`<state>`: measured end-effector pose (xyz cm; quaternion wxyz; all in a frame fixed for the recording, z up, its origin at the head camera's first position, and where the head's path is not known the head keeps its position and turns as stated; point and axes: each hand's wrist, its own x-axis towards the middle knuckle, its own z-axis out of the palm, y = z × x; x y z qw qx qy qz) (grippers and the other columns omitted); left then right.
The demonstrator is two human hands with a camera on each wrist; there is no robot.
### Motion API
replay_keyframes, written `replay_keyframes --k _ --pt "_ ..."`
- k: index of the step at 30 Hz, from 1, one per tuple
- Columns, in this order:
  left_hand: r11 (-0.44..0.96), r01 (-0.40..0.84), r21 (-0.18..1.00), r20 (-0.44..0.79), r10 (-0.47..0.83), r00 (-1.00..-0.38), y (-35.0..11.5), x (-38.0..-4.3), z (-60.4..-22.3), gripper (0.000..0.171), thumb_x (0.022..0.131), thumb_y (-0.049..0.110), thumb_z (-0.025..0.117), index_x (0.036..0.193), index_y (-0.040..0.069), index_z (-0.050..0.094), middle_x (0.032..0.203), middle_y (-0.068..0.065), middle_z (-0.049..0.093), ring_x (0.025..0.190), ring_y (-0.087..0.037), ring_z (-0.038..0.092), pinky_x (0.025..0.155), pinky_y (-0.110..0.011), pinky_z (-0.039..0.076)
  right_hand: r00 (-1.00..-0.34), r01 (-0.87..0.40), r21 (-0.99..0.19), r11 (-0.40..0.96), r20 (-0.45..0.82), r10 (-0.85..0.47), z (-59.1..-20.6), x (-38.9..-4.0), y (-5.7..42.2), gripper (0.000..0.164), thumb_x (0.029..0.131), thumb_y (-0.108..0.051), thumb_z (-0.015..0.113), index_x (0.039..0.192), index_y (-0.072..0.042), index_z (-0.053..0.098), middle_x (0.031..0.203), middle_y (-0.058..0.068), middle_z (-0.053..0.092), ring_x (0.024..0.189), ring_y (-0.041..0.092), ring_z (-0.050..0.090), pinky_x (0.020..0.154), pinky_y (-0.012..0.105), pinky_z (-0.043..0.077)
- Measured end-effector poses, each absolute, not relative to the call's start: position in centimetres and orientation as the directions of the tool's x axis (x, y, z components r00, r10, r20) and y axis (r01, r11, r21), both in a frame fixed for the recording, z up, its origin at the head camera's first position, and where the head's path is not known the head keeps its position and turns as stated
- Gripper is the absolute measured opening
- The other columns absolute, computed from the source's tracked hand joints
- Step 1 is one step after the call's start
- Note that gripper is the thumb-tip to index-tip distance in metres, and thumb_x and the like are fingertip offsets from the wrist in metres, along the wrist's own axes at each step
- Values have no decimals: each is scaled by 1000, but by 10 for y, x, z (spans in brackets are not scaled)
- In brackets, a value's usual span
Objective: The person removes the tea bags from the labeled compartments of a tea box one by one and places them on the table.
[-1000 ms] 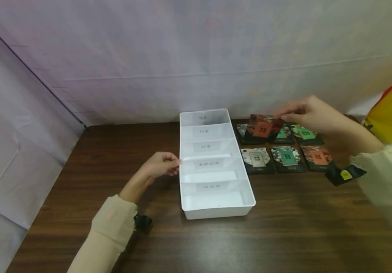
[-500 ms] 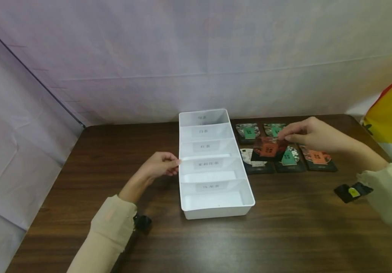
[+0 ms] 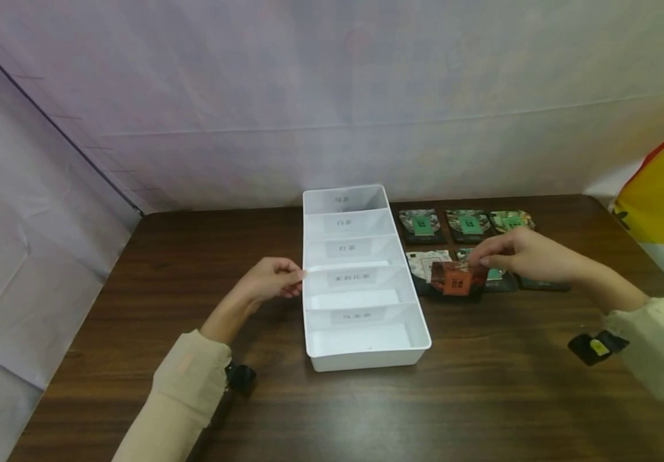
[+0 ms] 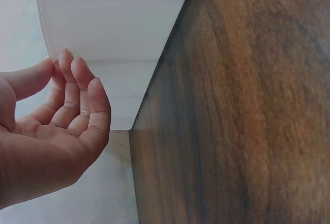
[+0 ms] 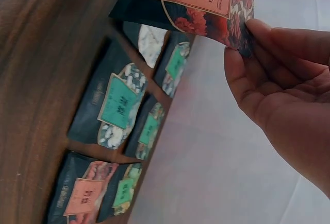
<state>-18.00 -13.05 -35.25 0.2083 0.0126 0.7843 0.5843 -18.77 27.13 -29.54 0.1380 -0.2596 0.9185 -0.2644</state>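
My left hand (image 3: 274,279) pinches the left rim of a long white divided tray (image 3: 366,360) between thumb and forefinger; the left wrist view shows the other fingers curved beside the tray's wall (image 4: 124,23). Between thumb and fingertips, my right hand (image 3: 530,256) holds a dark tea sachet (image 3: 453,282) by its upper corner. Its orange-red label reads BLACK TEA in the right wrist view, where flowers are printed on the packet (image 5: 193,7). The held sachet hangs just right of the tray and covers parts of a pale-labelled sachet (image 3: 422,260) and a green-labelled one (image 5: 121,103).
Three green-labelled sachets (image 3: 421,224) lie in the back row, right of the tray. A red-labelled sachet (image 5: 85,195) ends the front row, largely behind my right hand in the head view. Dark wooden table (image 3: 482,398) extends in front; a white cloth (image 3: 222,102) hangs behind.
My right hand has carried the black tea sachet toward me, from over the back row to over the front row, uncovering the back sachets. The left hand stays at the tray rim.
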Motion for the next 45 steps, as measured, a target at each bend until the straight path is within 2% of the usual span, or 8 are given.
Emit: replay_keyframes --k 11,17,24,29,35,45 --pt "308 -221 925 -308 271 -912 -131 -180 -353 14 92 4 52 93 -9 56 73 -10 60 64 -13 56 70 -34 50 -806 -364 -608 706 -174 -566 -312 -188 271 18 91 -4 53 100 -7 68 108 13 62 91 21 61 71 29 50" --pt "308 -226 924 -312 270 -911 -131 -181 -354 13 92 4 52 92 -9 56 72 -8 58 64 -14 56 70 -34 50 -779 -409 -600 688 -163 -605 -322 -190 271 17 90 -5 55 97 -9 69 103 8 65 95 23 60 76 31 49" --pt "306 -220 926 -307 275 -911 -131 -180 -352 14 92 4 52 92 -9 55 71 -6 58 64 -14 56 70 -34 50 -744 -406 -619 672 -203 -636 -332 -191 271 15 90 -4 55 95 -8 69 100 6 65 91 19 60 72 27 49" --pt "313 -230 921 -318 269 -909 -130 -180 -351 13 93 5 51 92 -8 55 71 -6 58 65 -15 56 73 -36 50 -731 -404 -624 669 -220 -646 -339 -192 271 17 89 -1 53 94 -7 69 100 7 64 92 20 59 73 28 49" --pt "316 -233 920 -321 264 -909 -130 -180 -351 13 93 5 51 92 -8 55 72 -7 58 65 -14 56 73 -37 50 -716 -393 -634 666 -244 -654 -345 -193 269 19 89 0 51 91 -7 68 95 3 64 87 11 57 72 27 48" --pt "308 -230 923 -315 266 -911 -130 -181 -352 13 92 4 52 92 -9 55 72 -7 58 64 -14 56 70 -34 50 -689 -421 -671 611 -202 -697 -356 -193 267 15 87 1 55 88 -5 69 91 3 65 83 8 58 69 25 48"
